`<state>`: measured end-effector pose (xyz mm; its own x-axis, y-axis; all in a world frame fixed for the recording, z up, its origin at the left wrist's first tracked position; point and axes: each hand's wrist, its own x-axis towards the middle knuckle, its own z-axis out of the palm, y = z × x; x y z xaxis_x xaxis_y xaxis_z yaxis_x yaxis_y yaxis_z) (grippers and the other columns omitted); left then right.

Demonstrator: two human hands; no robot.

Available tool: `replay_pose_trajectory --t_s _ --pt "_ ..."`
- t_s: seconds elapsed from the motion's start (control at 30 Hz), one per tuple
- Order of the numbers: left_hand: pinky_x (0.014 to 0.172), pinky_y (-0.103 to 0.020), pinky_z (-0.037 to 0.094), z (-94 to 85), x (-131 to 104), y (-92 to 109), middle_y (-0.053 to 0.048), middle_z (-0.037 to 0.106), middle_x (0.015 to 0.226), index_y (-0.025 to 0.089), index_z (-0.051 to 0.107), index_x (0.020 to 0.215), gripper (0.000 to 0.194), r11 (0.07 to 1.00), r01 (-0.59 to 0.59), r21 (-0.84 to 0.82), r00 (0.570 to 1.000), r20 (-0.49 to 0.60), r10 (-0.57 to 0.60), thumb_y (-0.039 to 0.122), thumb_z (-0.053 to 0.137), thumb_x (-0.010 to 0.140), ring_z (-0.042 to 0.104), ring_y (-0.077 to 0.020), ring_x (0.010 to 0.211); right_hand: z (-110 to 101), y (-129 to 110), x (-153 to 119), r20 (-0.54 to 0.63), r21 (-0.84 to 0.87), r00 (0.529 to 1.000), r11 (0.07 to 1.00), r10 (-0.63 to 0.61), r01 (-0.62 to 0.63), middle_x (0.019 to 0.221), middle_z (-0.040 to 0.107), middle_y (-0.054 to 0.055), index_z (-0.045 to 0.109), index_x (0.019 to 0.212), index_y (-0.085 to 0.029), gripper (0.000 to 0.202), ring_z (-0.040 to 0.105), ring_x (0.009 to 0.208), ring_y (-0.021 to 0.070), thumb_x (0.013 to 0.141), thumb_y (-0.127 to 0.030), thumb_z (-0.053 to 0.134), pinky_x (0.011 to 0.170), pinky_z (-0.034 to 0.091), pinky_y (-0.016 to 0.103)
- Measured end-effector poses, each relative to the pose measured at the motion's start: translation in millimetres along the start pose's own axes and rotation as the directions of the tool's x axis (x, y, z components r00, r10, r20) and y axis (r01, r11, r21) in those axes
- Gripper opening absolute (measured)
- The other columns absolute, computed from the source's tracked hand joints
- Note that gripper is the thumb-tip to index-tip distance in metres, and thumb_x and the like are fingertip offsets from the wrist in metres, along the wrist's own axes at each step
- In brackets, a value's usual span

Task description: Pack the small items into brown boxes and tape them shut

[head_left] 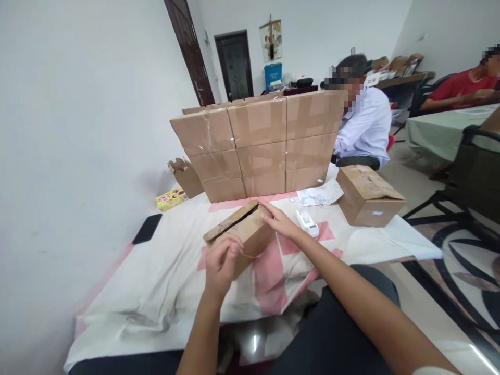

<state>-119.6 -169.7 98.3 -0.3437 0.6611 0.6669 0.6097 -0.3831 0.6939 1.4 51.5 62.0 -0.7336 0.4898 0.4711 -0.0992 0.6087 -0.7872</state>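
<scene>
A brown cardboard box (253, 238) rests on the cloth-covered table (167, 271), a dark gap running between its top flaps. My right hand (279, 219) lies on the far right end of the box with its fingers stretched out. At the near left side of the box is my left hand (222, 260), its fingers curled together in front of the cardboard. A thin strand shows beside the left fingers; what they hold is too small to make out. A white device (307, 224) lies right of the box.
Stacked taped boxes (260, 146) stand behind. A larger box (369, 195) and printed papers (320, 194) are at right. A black phone (147, 229), yellow pack (172, 199) and open carton (187, 177) lie left. A person in a light shirt (365, 122) sits behind; another wears red (464, 86).
</scene>
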Motion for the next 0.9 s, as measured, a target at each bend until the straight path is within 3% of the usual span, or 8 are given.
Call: replay_pose_trajectory --t_s 0.1,0.23,0.33,0.53,0.73,0.9 --pt "0.073 -0.036 0.049 -20.5 23.6 5.1 -0.002 0.064 0.074 0.025 0.060 0.069 0.033 0.990 0.142 -0.017 0.990 0.015 -0.142 0.042 0.052 0.097 0.061 -0.0215 0.075 8.4 -0.4 -5.3 -0.002 -0.093 0.996 0.992 -0.084 0.083 0.155 0.051 0.013 0.057 0.144 -0.024 0.054 0.046 0.145 0.0288 0.094 -0.044 0.063 0.124 0.030 0.048" --pt "0.075 -0.034 0.050 -31.4 61.5 2.4 -0.002 0.068 0.077 0.024 0.065 0.072 0.031 0.951 0.303 0.059 0.935 0.176 -0.309 0.049 0.058 0.089 0.063 -0.0213 0.077 6.1 -7.0 -15.0 -0.049 -0.198 0.994 0.976 -0.098 0.087 0.153 0.048 0.017 0.069 0.125 -0.021 0.037 0.047 0.143 0.0327 0.093 -0.040 0.065 0.119 0.038 0.048" --pt "0.075 -0.032 0.049 -23.8 84.6 -0.7 -0.003 0.069 0.079 0.021 0.065 0.072 0.032 0.938 0.338 0.071 0.896 0.281 -0.344 0.050 0.058 0.085 0.063 -0.0199 0.077 5.1 -10.7 -17.1 -0.032 -0.199 0.995 0.977 -0.090 0.082 0.151 0.047 0.019 0.069 0.122 -0.019 0.035 0.046 0.143 0.0327 0.094 -0.039 0.063 0.118 0.039 0.048" --pt "0.072 -0.028 0.048 11.7 109.3 -16.7 -0.002 0.070 0.084 0.019 0.060 0.080 0.035 0.870 0.490 0.054 0.763 0.455 -0.459 0.051 0.074 0.074 0.066 -0.0174 0.079 2.8 5.0 -17.6 -0.023 -0.081 0.994 0.991 -0.109 0.107 0.153 0.044 0.014 0.067 0.130 -0.022 0.038 0.041 0.145 0.0290 0.101 -0.039 0.049 0.122 0.031 0.050" --pt "0.063 -0.026 0.046 31.6 117.1 -49.1 0.000 0.071 0.079 0.021 0.056 0.082 0.037 0.889 0.412 0.202 0.788 0.412 -0.458 0.041 0.082 0.064 0.064 -0.0161 0.068 0.3 16.3 -20.1 -0.046 0.093 0.999 0.996 -0.008 0.012 0.156 0.036 0.009 0.071 0.127 -0.026 0.046 0.031 0.151 0.0278 0.104 -0.047 0.038 0.127 0.023 0.049" --pt "0.065 -0.027 0.047 35.6 117.2 -64.1 0.000 0.069 0.084 0.022 0.050 0.083 0.039 0.898 0.400 0.183 0.821 0.366 -0.439 0.040 0.078 0.063 0.062 -0.0145 0.068 3.4 15.6 -17.7 -0.035 0.066 0.999 0.998 0.002 0.000 0.153 0.037 0.011 0.071 0.128 -0.026 0.041 0.031 0.151 0.0288 0.099 -0.049 0.053 0.126 0.025 0.049"
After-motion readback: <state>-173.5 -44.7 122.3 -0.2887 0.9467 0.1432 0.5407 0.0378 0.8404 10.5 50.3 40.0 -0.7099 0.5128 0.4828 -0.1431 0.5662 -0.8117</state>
